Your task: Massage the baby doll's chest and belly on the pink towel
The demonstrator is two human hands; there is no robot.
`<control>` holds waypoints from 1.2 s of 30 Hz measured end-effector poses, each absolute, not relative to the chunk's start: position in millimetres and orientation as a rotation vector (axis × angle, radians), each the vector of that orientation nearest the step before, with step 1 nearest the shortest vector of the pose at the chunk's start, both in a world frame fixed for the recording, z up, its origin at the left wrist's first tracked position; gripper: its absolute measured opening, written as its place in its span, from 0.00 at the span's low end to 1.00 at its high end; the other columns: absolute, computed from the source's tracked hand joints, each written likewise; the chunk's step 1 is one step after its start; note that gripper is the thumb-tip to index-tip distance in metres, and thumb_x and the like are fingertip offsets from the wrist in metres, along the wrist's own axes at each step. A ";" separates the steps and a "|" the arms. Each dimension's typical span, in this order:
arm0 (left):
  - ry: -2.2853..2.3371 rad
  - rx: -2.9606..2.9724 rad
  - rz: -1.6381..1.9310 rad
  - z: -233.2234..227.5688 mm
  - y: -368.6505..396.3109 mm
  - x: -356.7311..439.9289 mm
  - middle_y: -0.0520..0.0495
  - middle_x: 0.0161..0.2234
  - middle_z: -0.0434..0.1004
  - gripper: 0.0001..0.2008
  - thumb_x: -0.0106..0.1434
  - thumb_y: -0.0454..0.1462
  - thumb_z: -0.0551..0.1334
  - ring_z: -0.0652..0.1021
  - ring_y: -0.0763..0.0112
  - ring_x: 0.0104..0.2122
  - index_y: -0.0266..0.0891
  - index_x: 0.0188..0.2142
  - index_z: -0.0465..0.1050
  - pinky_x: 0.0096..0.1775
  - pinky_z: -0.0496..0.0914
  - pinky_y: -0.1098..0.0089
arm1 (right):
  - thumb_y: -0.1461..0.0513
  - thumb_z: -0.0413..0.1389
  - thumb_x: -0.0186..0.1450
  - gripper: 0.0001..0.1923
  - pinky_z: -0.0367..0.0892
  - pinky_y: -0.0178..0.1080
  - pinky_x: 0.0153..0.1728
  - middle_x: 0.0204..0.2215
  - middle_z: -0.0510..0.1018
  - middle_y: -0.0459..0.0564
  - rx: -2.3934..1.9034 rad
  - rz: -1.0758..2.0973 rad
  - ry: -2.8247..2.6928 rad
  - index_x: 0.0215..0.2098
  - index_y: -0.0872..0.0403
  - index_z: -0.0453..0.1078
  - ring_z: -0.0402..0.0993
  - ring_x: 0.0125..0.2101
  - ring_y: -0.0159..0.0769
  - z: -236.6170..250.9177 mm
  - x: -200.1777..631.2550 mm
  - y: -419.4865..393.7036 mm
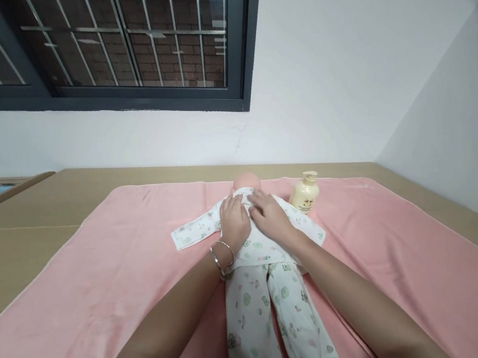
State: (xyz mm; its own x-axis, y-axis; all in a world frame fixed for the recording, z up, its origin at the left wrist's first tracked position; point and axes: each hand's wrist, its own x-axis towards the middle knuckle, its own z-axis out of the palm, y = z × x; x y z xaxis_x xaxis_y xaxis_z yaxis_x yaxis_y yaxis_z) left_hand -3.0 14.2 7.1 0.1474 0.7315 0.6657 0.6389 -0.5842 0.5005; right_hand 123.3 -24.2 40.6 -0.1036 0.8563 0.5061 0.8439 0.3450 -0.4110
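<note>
Pink blanket (122,268) bears 1 pump bottle (305,194); 2 hands (235,221) (270,216) lie flat, ungripping, on doll (256,251).

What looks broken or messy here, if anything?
The white wall has thin, crack-like marks below the window frame, so it looks slightly damaged there. The pink blanket is a bit wrinkled instead of flat. I see no spill around the pump bottle or the doll.

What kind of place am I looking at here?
Possibly an indoor room for baby care or practising it: a smooth-headed doll in patterned white lies on a soft pink blanket over a wood-coloured flat surface, near a cream-coloured pump bottle.
</note>
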 end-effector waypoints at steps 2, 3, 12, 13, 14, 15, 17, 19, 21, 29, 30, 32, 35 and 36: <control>1.378 2.303 1.422 7.3 14.3 -3.2 0.38 0.54 0.73 0.20 0.67 0.33 0.47 0.67 0.56 0.59 0.33 0.54 0.68 0.62 0.58 0.53 | 0.64 0.47 0.66 0.23 0.46 0.50 0.66 0.62 0.64 0.56 -1.465 -0.023 -1.857 0.58 0.57 0.68 0.54 0.65 0.41 40.5 122.7 -25.4; 1.382 2.299 1.422 7.2 14.4 -3.2 0.39 0.54 0.73 0.20 0.67 0.33 0.47 0.67 0.56 0.59 0.34 0.54 0.68 0.62 0.58 0.53 | 0.65 0.47 0.66 0.22 0.45 0.49 0.66 0.62 0.65 0.56 -1.454 -0.039 -1.850 0.57 0.58 0.69 0.55 0.64 0.40 40.0 122.3 -25.9; 1.460 2.301 1.378 5.2 18.2 -2.0 0.41 0.54 0.74 0.19 0.66 0.34 0.48 0.68 0.57 0.59 0.37 0.53 0.70 0.62 0.60 0.53 | 0.65 0.45 0.67 0.21 0.45 0.47 0.66 0.60 0.68 0.54 -1.493 0.015 -1.963 0.55 0.56 0.71 0.58 0.63 0.40 34.9 118.9 -25.3; 1.483 2.298 1.371 4.8 19.1 -1.7 0.40 0.54 0.73 0.19 0.66 0.34 0.49 0.68 0.56 0.58 0.37 0.53 0.70 0.62 0.60 0.53 | 0.64 0.44 0.68 0.21 0.45 0.47 0.66 0.60 0.67 0.54 -1.506 0.018 -1.969 0.55 0.56 0.71 0.57 0.63 0.39 35.6 118.6 -25.6; 1.507 2.298 1.364 4.5 20.0 -1.5 0.39 0.54 0.73 0.19 0.65 0.35 0.49 0.68 0.56 0.58 0.36 0.53 0.70 0.62 0.60 0.52 | 0.64 0.44 0.68 0.22 0.44 0.47 0.66 0.61 0.67 0.53 -1.526 0.021 -1.978 0.56 0.56 0.70 0.56 0.64 0.39 36.3 118.3 -25.9; 1.526 2.301 1.353 4.1 20.9 -1.3 0.39 0.54 0.73 0.19 0.65 0.35 0.49 0.69 0.55 0.58 0.36 0.53 0.70 0.62 0.60 0.52 | 0.64 0.43 0.69 0.22 0.44 0.48 0.66 0.62 0.65 0.53 -1.550 0.023 -1.992 0.57 0.56 0.69 0.55 0.64 0.40 37.3 118.0 -26.4; 1.539 2.319 1.322 3.8 22.7 -1.2 0.37 0.54 0.73 0.20 0.66 0.35 0.49 0.69 0.55 0.58 0.34 0.53 0.70 0.62 0.60 0.52 | 0.63 0.41 0.70 0.24 0.43 0.51 0.66 0.65 0.60 0.53 -1.607 0.031 -2.034 0.61 0.55 0.64 0.49 0.66 0.43 40.1 118.1 -27.5; 1.531 2.337 1.296 3.9 23.8 -1.6 0.37 0.54 0.72 0.20 0.66 0.35 0.48 0.69 0.55 0.57 0.33 0.53 0.69 0.62 0.60 0.52 | 0.61 0.40 0.71 0.25 0.42 0.55 0.65 0.68 0.53 0.52 -1.661 0.060 -2.092 0.65 0.54 0.59 0.43 0.68 0.47 45.6 119.8 -29.3; 1.522 2.337 1.291 5.1 23.7 -2.5 0.36 0.54 0.73 0.20 0.66 0.35 0.48 0.70 0.54 0.57 0.33 0.53 0.70 0.62 0.60 0.52 | 0.57 0.39 0.72 0.26 0.41 0.57 0.65 0.69 0.49 0.52 -1.722 0.118 -2.157 0.67 0.53 0.54 0.41 0.68 0.50 55.8 123.7 -32.9; 1.353 2.181 1.482 37.9 0.0 3.3 0.37 0.67 0.53 0.25 0.64 0.40 0.56 0.51 0.51 0.68 0.36 0.60 0.62 0.66 0.48 0.45 | 0.57 0.43 0.70 0.28 0.43 0.52 0.66 0.66 0.57 0.60 -1.674 0.007 -2.020 0.66 0.59 0.56 0.48 0.67 0.47 131.8 174.2 -64.9; 1.267 2.087 1.476 44.7 -4.8 7.5 0.38 0.67 0.54 0.25 0.64 0.40 0.56 0.52 0.53 0.68 0.38 0.60 0.62 0.66 0.48 0.46 | 0.59 0.42 0.70 0.29 0.43 0.51 0.66 0.66 0.55 0.60 -1.665 -0.007 -1.944 0.67 0.60 0.54 0.46 0.67 0.46 137.9 185.2 -67.1; 1.071 1.791 1.423 58.8 -13.0 18.9 0.41 0.65 0.59 0.23 0.64 0.41 0.56 0.57 0.58 0.66 0.41 0.58 0.64 0.66 0.50 0.50 | 0.64 0.41 0.68 0.31 0.45 0.50 0.66 0.67 0.53 0.60 -1.677 0.003 -1.806 0.69 0.63 0.49 0.45 0.68 0.45 144.1 208.0 -67.8; 0.773 1.223 1.249 80.4 -18.0 42.3 0.42 0.61 0.65 0.20 0.64 0.43 0.55 0.66 0.62 0.61 0.42 0.54 0.67 0.63 0.59 0.58 | 0.69 0.41 0.64 0.35 0.55 0.49 0.62 0.64 0.60 0.61 -1.767 0.101 -1.675 0.70 0.61 0.46 0.54 0.65 0.47 141.0 237.0 -59.7; 0.697 1.051 1.166 87.5 -16.8 51.1 0.39 0.60 0.66 0.20 0.65 0.44 0.54 0.69 0.62 0.59 0.40 0.53 0.67 0.61 0.63 0.60 | 0.69 0.42 0.64 0.35 0.59 0.48 0.60 0.62 0.64 0.61 -1.792 0.132 -1.654 0.70 0.60 0.47 0.58 0.63 0.47 137.7 243.7 -55.4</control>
